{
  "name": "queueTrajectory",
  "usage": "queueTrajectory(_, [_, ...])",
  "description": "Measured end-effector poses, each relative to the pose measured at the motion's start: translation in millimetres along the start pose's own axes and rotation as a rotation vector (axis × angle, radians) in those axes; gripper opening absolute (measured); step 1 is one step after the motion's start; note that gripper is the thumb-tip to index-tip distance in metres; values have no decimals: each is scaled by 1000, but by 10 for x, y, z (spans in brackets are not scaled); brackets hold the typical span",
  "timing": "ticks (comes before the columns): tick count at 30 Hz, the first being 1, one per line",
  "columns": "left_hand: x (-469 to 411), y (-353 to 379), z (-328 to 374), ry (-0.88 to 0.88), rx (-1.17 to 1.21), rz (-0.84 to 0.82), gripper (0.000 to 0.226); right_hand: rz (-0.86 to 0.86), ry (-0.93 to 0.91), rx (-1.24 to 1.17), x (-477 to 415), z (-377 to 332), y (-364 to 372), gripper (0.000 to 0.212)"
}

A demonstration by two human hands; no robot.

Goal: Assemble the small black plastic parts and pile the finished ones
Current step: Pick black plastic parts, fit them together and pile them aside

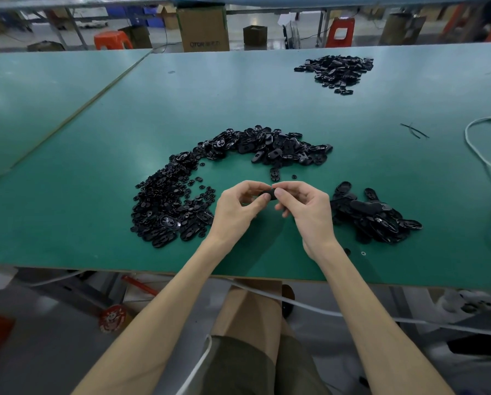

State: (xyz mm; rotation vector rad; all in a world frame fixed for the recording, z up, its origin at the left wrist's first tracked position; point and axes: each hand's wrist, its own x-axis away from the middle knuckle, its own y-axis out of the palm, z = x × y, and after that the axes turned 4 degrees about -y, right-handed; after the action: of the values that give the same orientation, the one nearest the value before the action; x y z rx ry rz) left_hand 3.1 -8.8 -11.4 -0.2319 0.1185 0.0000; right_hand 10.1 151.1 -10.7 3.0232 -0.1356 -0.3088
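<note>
The left hand (234, 212) and right hand (309, 212) meet over the green table (96, 166), their fingers (247, 185) pinching one black part (270, 194). Small loose parts (164, 203) lie left of the fingers. An arc of pieces (267, 146) lies just beyond them, a pile (375, 220) to their right, and another heap (335, 71) far beyond.

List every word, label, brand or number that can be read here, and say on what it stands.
"OTOR": dark print on the front of the tall brown cardboard box behind the green table; the marks after it are too blurred to read.
On the round red disc on the floor: a cartoon face, any lettering too small to read.
No text shows on the small black plastic part pinched between the left hand and the right hand.
</note>
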Motion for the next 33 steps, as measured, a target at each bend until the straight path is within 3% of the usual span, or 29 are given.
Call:
queueTrajectory(15, [27,-6,19,13,124,-12,7,-14,1,11,-8,29,6,6])
queueTrajectory(28, [32,-35,30,-40,279,67,23,-142,-7,182,5,14,32,14])
queueTrajectory(33, [56,-40,37,47,238,67,14,-106,-3,141,6,21,32,4])
